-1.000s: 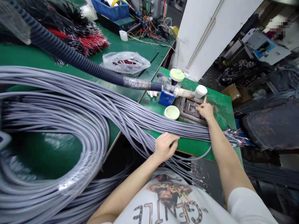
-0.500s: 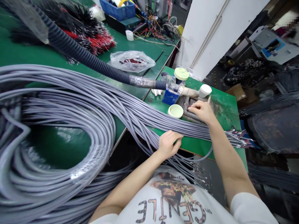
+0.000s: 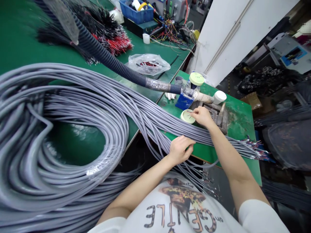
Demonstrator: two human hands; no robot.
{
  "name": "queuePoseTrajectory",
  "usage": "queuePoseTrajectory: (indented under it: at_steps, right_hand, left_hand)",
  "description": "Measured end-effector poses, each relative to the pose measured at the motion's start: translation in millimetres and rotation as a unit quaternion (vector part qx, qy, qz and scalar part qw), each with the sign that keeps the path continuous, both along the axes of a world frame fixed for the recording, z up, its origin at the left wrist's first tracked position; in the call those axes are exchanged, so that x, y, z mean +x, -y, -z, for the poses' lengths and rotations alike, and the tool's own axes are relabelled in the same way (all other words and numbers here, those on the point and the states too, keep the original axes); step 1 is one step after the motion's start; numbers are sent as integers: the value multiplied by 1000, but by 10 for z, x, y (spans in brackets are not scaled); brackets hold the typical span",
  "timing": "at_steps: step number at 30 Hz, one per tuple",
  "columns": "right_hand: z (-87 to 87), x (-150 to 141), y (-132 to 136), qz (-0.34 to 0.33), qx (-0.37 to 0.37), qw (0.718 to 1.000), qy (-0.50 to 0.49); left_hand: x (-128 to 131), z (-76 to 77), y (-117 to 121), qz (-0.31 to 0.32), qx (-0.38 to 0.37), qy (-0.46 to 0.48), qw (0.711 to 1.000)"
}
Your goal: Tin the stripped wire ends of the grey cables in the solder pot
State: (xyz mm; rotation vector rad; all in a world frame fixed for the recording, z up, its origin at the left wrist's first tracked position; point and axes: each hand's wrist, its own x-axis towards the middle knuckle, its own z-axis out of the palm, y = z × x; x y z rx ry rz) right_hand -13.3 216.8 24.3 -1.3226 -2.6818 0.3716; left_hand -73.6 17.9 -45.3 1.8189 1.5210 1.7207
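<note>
My left hand (image 3: 181, 149) rests at the near edge of a thick bundle of grey cables (image 3: 155, 119). Its fingers are curled loosely with the thumb apart, and I see nothing held between them. My right hand (image 3: 202, 116) pinches thin wires over a pale round dish (image 3: 184, 120); the fingertips hide most of them. Small dark slivers show in the dish. Beneath my right forearm the bundle runs on to its stripped, multicoloured wire ends (image 3: 257, 150). Just beyond the right hand lies a grimy metal tray (image 3: 224, 121) with a wooden-looking stick in it.
A ribbed hose (image 3: 116, 66) crosses the green table to a nozzle over the tray. Around it stand a blue box (image 3: 184, 102), a yellow-lidded container (image 3: 196, 78) and a white cup (image 3: 220, 96). Coiled cables (image 3: 109, 155) fill the left; a plastic bag (image 3: 148, 64) lies behind.
My right hand has moved left from above the metal tray to the pale dish, still pinching. My left hand stays by the bundle. The whole view has shifted slightly.
</note>
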Motion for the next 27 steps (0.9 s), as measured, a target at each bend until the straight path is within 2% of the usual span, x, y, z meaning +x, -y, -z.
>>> queuePoseTrajectory:
  at_steps: [5,8,11,14,22,27]
  right_hand:
    - [-210,296,-97,13,44,999,-24]
    - [-247,596,-263,75,87,993,-17]
    - [-140,824,-440,153,92,984,26]
    - [7,929,-566,194,86,976,46]
    - [198,996,-692,224,72,970,57]
    - [158,1041,-723,222,74,971,43]
  left_hand:
    - [-1,11,3,0,-5,1,1000]
    - [0,9,1,-1,-4,0,1000]
    - [-2,-9,-1,-2,0,3,1000]
    - [-3,-30,1,-2,9,4,1000]
    - [-1,-11,6,-4,-1,-5,1000]
    - [4,34,-3,-7,-3,-19,1000]
